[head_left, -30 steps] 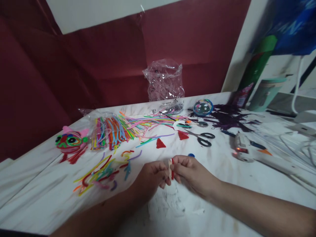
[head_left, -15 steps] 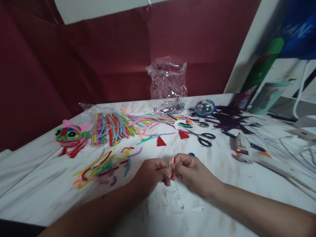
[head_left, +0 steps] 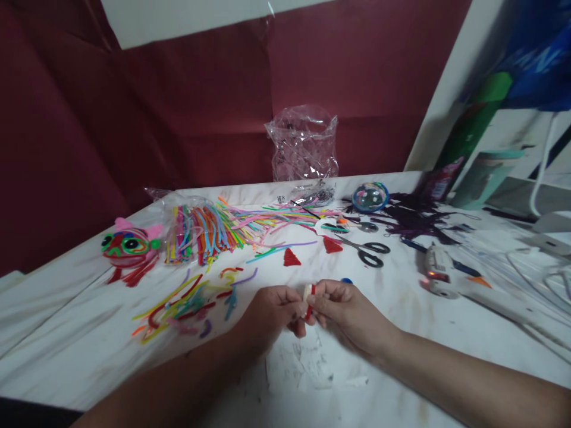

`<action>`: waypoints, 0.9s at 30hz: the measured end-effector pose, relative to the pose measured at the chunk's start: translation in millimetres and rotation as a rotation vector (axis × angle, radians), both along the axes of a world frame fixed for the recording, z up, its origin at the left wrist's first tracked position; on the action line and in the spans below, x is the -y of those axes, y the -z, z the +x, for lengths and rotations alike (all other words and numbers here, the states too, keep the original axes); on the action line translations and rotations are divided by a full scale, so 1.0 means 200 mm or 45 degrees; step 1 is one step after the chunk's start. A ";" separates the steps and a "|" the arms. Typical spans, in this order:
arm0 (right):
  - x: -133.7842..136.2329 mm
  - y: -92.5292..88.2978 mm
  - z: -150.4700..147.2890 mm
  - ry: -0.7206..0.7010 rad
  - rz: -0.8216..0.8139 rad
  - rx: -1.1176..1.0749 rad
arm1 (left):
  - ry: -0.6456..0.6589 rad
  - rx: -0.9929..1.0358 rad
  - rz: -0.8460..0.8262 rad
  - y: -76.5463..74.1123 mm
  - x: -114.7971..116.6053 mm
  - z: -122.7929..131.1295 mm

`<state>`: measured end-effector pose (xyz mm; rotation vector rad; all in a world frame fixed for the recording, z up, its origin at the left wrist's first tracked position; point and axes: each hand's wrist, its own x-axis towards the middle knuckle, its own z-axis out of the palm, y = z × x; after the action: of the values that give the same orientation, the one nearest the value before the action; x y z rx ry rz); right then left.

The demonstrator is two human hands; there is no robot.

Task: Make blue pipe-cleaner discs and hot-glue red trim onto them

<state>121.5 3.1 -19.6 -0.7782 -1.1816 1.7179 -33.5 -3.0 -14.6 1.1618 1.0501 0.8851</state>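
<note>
My left hand point(head_left: 277, 310) is closed in a pinch on a small white piece point(head_left: 307, 292) above the table. From the other side, the thumb and fingers of my right hand point(head_left: 345, 306) pinch a short red pipe cleaner point(head_left: 313, 290) lying against the white piece. The fingers cover most of both, so the piece's full shape is hidden. Beyond my hands lie two red fuzzy triangles, a left one point(head_left: 292, 257) and a right one point(head_left: 332, 245). Black-handled scissors point(head_left: 370, 255) rest beside the right triangle. A blue round cap point(head_left: 347, 280) shows just behind my right hand.
Cut pipe-cleaner pieces point(head_left: 187, 303) lie to the left, with a bagged bundle point(head_left: 209, 232) behind them. A colourful animal head point(head_left: 131, 246) stands far left. A clear dome point(head_left: 370, 196), dark purple strips point(head_left: 410, 217) and a whitish device with a red light point(head_left: 439, 267) are right.
The white piece and red pipe cleaner have tilted slightly between my fingers. Both hands stay in nearly the same place, still pinching.
</note>
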 end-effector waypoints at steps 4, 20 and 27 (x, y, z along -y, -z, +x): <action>0.00 0.02 0.00 -0.005 0.049 0.031 | 0.021 -0.056 0.013 -0.01 0.00 0.00; 0.07 -0.03 0.02 0.060 0.434 0.649 | -0.150 -0.593 0.703 -0.08 0.08 0.01; 0.08 -0.05 0.01 0.009 0.355 0.622 | -0.103 -0.462 0.630 -0.08 0.08 0.00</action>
<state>123.8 -13.0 -8.6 -1.0569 -1.7008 1.3498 -33.8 -19.2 1.7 1.7523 1.2112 1.0581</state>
